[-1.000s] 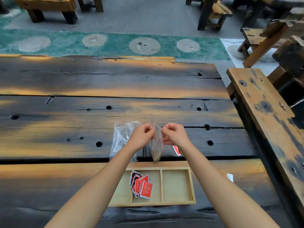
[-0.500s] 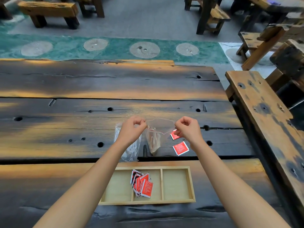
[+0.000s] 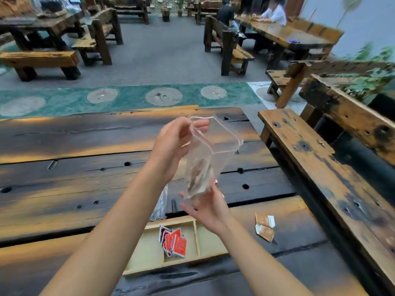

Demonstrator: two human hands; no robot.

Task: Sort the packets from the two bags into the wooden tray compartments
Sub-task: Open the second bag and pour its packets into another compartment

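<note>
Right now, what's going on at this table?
A person is holding up a clear zip bag: the left hand pinches its open top, and the right hand supports the bottom. Brown contents show inside. The wooden tray lies on the table below, with red packets in its middle compartment. Two brown packets lie loose on the table to the tray's right. A second bag lies behind the tray.

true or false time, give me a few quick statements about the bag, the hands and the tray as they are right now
1. The left hand holds the clear zip bag at its open top. True.
2. The right hand lies flat on the table. False: it is raised under the bag's bottom end.
3. The red packets lie in the wooden tray. True.
4. The two brown packets lie in the tray. False: they lie on the table, right of it.
</note>
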